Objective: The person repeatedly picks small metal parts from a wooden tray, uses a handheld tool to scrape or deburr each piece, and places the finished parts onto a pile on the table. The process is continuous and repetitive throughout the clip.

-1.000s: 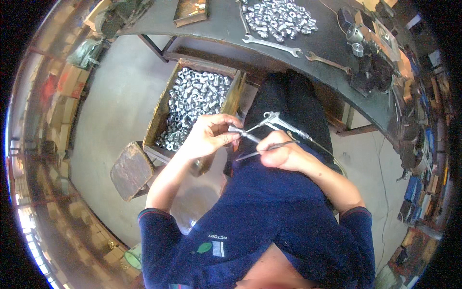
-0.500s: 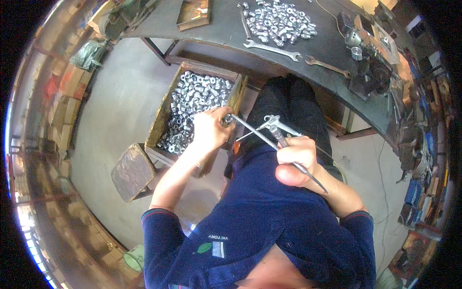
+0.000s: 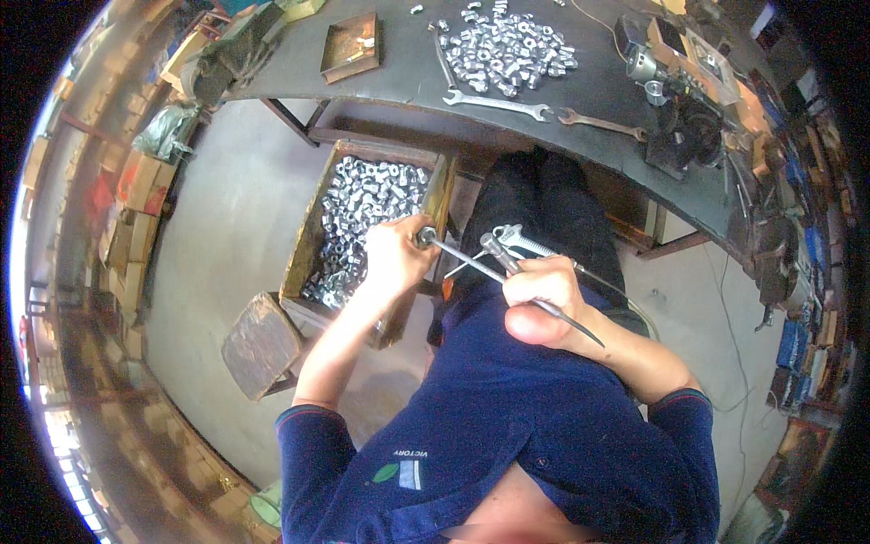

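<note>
Near the crate's right edge my left hand [image 3: 396, 256] is closed around a small shiny metal fitting [image 3: 426, 237], its round end facing right. My right hand [image 3: 542, 292], over my lap, grips a long thin metal rod [image 3: 472, 261]. The rod's far end meets the fitting; whether it is inside cannot be made out. Its other end, darker and bent, sticks out past my right wrist. A short metal tool with a cylindrical head [image 3: 495, 247] also rises from my right fist. Just behind it, a silver air blow gun [image 3: 527, 241] lies on my thighs.
A wooden crate [image 3: 303, 238] full of metal fittings stands left of my legs, beside a worn wooden stool [image 3: 262, 344]. On the dark workbench [image 3: 405, 77] are piled fittings [image 3: 507, 50], a wrench [image 3: 497, 103], a rusty wrench [image 3: 602, 123] and a shallow tray [image 3: 351, 47].
The whole view has shifted slightly, the bench and crate sitting a little differently in it. Both hands keep their grips, and the rod still meets the fitting.
</note>
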`<state>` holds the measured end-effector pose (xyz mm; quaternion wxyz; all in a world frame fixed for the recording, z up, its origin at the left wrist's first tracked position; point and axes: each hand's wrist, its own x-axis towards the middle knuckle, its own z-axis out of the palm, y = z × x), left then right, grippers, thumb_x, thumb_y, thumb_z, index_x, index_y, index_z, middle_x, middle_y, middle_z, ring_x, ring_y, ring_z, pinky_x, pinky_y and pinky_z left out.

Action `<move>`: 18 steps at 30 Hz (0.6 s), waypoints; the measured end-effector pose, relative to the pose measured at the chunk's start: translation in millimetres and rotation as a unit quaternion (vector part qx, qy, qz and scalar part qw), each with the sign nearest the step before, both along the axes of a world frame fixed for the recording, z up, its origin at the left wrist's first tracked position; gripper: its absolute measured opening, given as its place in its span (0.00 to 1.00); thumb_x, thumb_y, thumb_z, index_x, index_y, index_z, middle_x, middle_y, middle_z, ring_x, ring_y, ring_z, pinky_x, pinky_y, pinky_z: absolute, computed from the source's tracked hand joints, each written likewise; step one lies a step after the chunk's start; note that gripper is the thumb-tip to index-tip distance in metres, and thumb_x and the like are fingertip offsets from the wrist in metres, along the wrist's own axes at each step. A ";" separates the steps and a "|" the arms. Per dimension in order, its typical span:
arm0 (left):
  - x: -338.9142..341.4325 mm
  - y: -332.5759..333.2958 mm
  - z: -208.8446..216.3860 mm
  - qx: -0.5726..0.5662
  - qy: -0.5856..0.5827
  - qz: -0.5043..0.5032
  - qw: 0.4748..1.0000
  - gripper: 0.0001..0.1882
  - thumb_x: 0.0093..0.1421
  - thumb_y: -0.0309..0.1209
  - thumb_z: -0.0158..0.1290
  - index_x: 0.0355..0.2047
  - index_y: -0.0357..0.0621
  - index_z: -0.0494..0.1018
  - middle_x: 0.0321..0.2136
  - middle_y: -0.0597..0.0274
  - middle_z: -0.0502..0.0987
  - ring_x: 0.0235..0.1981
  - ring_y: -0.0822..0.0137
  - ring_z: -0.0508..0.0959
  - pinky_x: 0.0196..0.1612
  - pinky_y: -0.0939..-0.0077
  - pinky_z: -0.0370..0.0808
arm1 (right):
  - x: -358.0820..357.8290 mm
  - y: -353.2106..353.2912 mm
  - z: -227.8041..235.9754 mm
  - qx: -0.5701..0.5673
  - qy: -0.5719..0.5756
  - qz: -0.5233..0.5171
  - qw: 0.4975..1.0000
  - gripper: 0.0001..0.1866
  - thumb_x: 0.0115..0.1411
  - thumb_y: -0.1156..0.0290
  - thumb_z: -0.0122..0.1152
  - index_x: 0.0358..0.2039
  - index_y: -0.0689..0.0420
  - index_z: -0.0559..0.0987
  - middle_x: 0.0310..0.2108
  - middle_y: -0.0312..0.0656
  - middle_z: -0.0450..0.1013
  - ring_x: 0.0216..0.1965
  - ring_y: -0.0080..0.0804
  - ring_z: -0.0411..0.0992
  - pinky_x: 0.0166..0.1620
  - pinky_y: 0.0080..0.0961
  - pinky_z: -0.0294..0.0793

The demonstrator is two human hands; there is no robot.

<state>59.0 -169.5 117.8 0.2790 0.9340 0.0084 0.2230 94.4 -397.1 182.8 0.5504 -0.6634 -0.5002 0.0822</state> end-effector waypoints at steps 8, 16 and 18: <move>0.5 -18.1 1.8 0.006 0.074 -0.056 0.996 0.14 0.36 0.28 0.61 0.28 0.42 0.76 0.21 0.53 0.77 0.23 0.56 0.79 0.28 0.68 0.74 | 3.7 11.1 -15.0 -0.108 0.017 0.007 0.994 0.08 0.40 0.73 0.59 0.13 0.56 0.68 0.13 0.42 0.63 0.15 0.36 0.66 0.18 0.30 0.62; 53.5 -24.2 10.2 0.005 0.172 -0.034 0.985 0.18 0.39 0.30 0.60 0.34 0.41 0.78 0.23 0.49 0.78 0.24 0.58 0.80 0.29 0.70 0.76 | 18.3 -3.9 -28.8 0.005 -0.190 -0.082 0.978 0.13 0.38 0.72 0.60 0.12 0.55 0.63 0.13 0.41 0.59 0.15 0.40 0.63 0.19 0.35 0.62; 92.7 -17.1 10.0 0.027 0.090 -0.011 0.996 0.19 0.39 0.31 0.59 0.35 0.40 0.78 0.25 0.47 0.78 0.28 0.58 0.80 0.36 0.69 0.76 | 17.6 -13.0 -22.6 0.014 -0.207 -0.122 0.971 0.11 0.38 0.71 0.59 0.12 0.54 0.64 0.13 0.41 0.61 0.14 0.40 0.64 0.18 0.36 0.64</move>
